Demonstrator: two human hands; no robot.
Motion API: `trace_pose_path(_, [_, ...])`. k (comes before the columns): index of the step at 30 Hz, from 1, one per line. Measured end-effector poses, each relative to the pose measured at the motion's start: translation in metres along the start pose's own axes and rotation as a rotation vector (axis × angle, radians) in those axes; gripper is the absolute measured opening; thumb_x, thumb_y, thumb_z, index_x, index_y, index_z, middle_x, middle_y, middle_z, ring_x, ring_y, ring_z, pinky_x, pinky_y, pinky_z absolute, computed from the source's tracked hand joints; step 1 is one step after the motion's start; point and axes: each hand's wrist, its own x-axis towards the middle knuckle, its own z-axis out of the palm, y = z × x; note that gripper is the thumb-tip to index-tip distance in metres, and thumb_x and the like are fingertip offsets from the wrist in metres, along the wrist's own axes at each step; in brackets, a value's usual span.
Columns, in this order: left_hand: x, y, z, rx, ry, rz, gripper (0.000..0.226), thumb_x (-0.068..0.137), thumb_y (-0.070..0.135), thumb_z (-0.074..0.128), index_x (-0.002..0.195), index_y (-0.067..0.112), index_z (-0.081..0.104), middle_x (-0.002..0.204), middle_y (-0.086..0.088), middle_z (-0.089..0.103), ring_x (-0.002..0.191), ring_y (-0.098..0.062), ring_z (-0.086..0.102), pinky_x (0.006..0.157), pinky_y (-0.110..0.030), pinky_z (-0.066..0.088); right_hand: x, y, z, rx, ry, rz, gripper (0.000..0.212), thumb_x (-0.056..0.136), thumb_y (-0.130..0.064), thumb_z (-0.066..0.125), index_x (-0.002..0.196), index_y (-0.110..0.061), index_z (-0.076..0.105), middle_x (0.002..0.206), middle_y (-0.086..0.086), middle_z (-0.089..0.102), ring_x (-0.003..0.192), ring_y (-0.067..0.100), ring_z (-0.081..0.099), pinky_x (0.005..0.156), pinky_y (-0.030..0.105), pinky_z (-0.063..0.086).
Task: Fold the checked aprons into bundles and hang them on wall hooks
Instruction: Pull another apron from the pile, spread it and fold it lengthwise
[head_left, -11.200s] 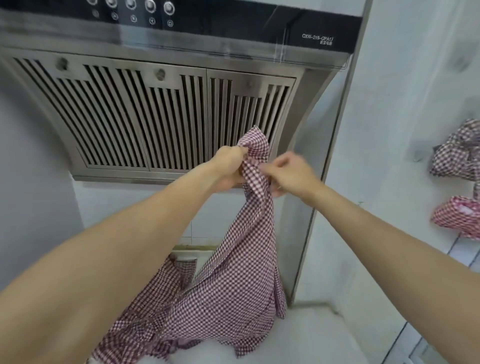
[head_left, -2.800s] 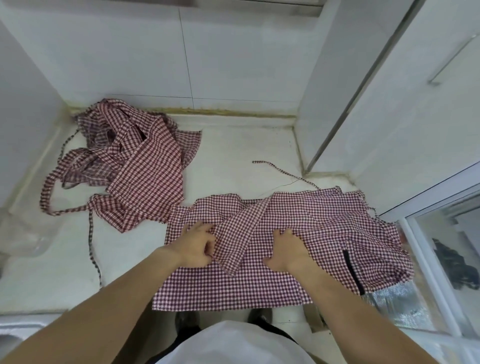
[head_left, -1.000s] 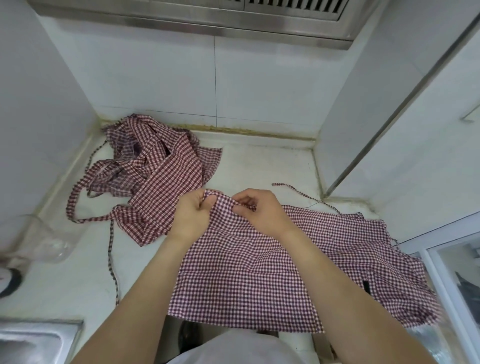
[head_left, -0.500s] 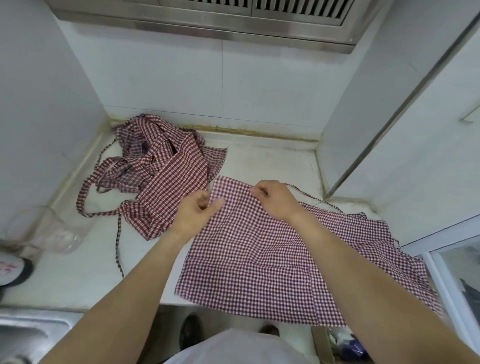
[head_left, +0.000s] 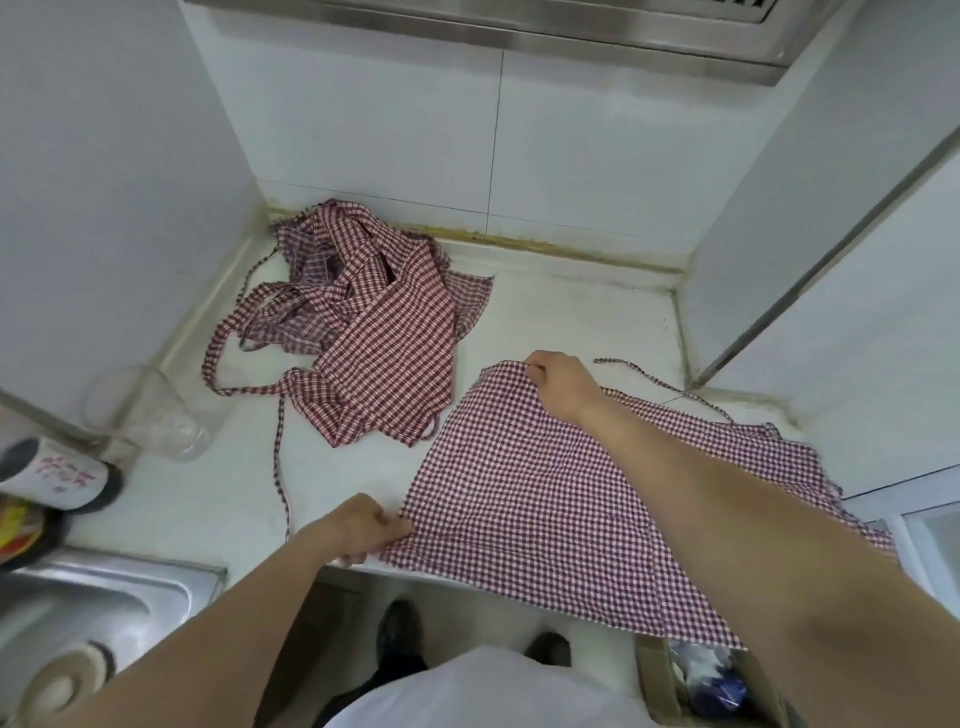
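White counter (head_left: 571, 322) holds your flattened apron (head_left: 545, 499): your right hand (head_left: 558, 382) pinches its far corner, your left hand (head_left: 363, 527) its near edge. You're mid-fold; next, bring one edge squarely across.

Home kitchen, small cooking alcove. Stainless range hood (head_left: 519, 26) along top edge of frame, slotted vent at upper right. White tiled wall (head_left: 415, 130) behind, grimy yellowed sealant where tiles meet white table (head_left: 571, 317). Stainless sink (head_left: 78, 608) at lower left, round drain cover inside. Clear glass jar (head_left: 145, 410) at left beside sink; dark bottle with red-lettered label (head_left: 52, 473) at left edge. Red-checked aprons (head_left: 374, 332) lying on table, centre of frame. Cardboard box (head_left: 691, 680) holding plastic on floor, bottom right.
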Motion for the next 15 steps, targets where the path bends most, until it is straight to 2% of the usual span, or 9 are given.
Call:
trace_pose_path(2, [-0.003, -0.005, -0.011, 0.077, 0.06, -0.097, 0.039, 0.094, 0.049, 0.059, 0.103, 0.011, 0.056, 0.088, -0.003, 0.063, 0.075, -0.017, 0.062, 0.06, -0.021, 0.046, 0.001, -0.007, 0.014, -0.015, -0.056, -0.028, 0.033, 0.106, -0.017, 0.037, 0.127, -0.01, 0.061, 0.13, 0.01, 0.063, 0.115, 0.028, 0.058, 0.101, 0.033, 0.044])
trace_pose_path(4, [-0.006, 0.002, -0.021, 0.141, 0.249, -0.12, 0.045, 0.096, 0.045, 0.057, 0.121, 0.007, 0.057, 0.11, -0.007, 0.066, 0.095, -0.022, 0.064, 0.071, -0.024, 0.048, 0.002, -0.015, 0.028, -0.045, -0.123, -0.043, 0.033, 0.106, -0.016, 0.036, 0.129, -0.012, 0.06, 0.132, 0.009, 0.061, 0.116, 0.028, 0.058, 0.103, 0.036, 0.044])
trace_pose_path(5, [-0.008, 0.01, -0.023, 0.113, 0.39, -0.072, 0.045, 0.098, 0.04, 0.056, 0.127, 0.007, 0.055, 0.119, -0.009, 0.064, 0.102, -0.024, 0.063, 0.076, -0.028, 0.048, 0.002, -0.02, 0.034, -0.058, -0.151, -0.051, 0.033, 0.106, -0.016, 0.035, 0.127, -0.013, 0.061, 0.131, 0.009, 0.061, 0.115, 0.027, 0.058, 0.103, 0.038, 0.044])
trace_pose_path(8, [-0.017, 0.05, -0.01, -0.203, 0.837, 0.3, 0.033, 0.094, 0.018, 0.061, 0.123, 0.006, 0.05, 0.121, -0.012, 0.055, 0.101, -0.022, 0.056, 0.081, -0.035, 0.05, 0.003, -0.03, 0.049, -0.083, -0.217, -0.059, 0.032, 0.105, -0.017, 0.036, 0.123, -0.014, 0.062, 0.129, 0.008, 0.062, 0.113, 0.026, 0.058, 0.102, 0.042, 0.045])
trace_pose_path(9, [-0.021, 0.064, 0.001, -0.266, 0.933, 0.432, 0.034, 0.09, 0.011, 0.064, 0.12, 0.005, 0.05, 0.119, -0.011, 0.051, 0.1, -0.019, 0.051, 0.085, -0.035, 0.051, 0.003, -0.032, 0.053, -0.09, -0.234, -0.068, 0.032, 0.105, -0.017, 0.037, 0.124, -0.014, 0.062, 0.13, 0.008, 0.061, 0.114, 0.026, 0.057, 0.103, 0.042, 0.045])
trace_pose_path(10, [-0.022, 0.075, 0.012, -0.296, 0.965, 0.52, 0.037, 0.085, 0.007, 0.066, 0.118, 0.005, 0.049, 0.118, -0.01, 0.048, 0.101, -0.016, 0.046, 0.09, -0.035, 0.05, 0.005, -0.034, 0.057, -0.093, -0.246, -0.077, 0.031, 0.105, -0.017, 0.038, 0.125, -0.015, 0.062, 0.131, 0.008, 0.061, 0.116, 0.026, 0.057, 0.103, 0.041, 0.044])
trace_pose_path(12, [-0.019, 0.092, 0.034, -0.267, 0.897, 0.596, 0.05, 0.08, 0.008, 0.071, 0.123, 0.005, 0.047, 0.123, -0.009, 0.043, 0.111, -0.016, 0.043, 0.101, -0.037, 0.046, 0.005, -0.037, 0.062, -0.09, -0.264, -0.085, 0.031, 0.104, -0.015, 0.04, 0.127, -0.015, 0.061, 0.133, 0.007, 0.06, 0.119, 0.026, 0.056, 0.104, 0.04, 0.044])
trace_pose_path(14, [-0.004, 0.104, 0.049, -0.162, 0.703, 0.522, 0.073, 0.083, 0.026, 0.074, 0.14, 0.006, 0.034, 0.141, -0.013, 0.032, 0.13, -0.024, 0.035, 0.112, -0.045, 0.037, 0.008, -0.036, 0.068, -0.041, -0.274, -0.066, 0.031, 0.105, -0.017, 0.041, 0.128, -0.014, 0.061, 0.135, 0.007, 0.059, 0.12, 0.025, 0.056, 0.105, 0.038, 0.043])
trace_pose_path(15, [0.002, 0.106, 0.053, -0.076, 0.581, 0.428, 0.088, 0.086, 0.039, 0.07, 0.15, 0.009, 0.018, 0.153, -0.015, 0.017, 0.142, -0.031, 0.022, 0.118, -0.051, 0.028, 0.007, -0.035, 0.071, -0.011, -0.277, -0.059, 0.031, 0.105, -0.018, 0.042, 0.128, -0.014, 0.061, 0.135, 0.007, 0.06, 0.12, 0.025, 0.056, 0.105, 0.036, 0.043])
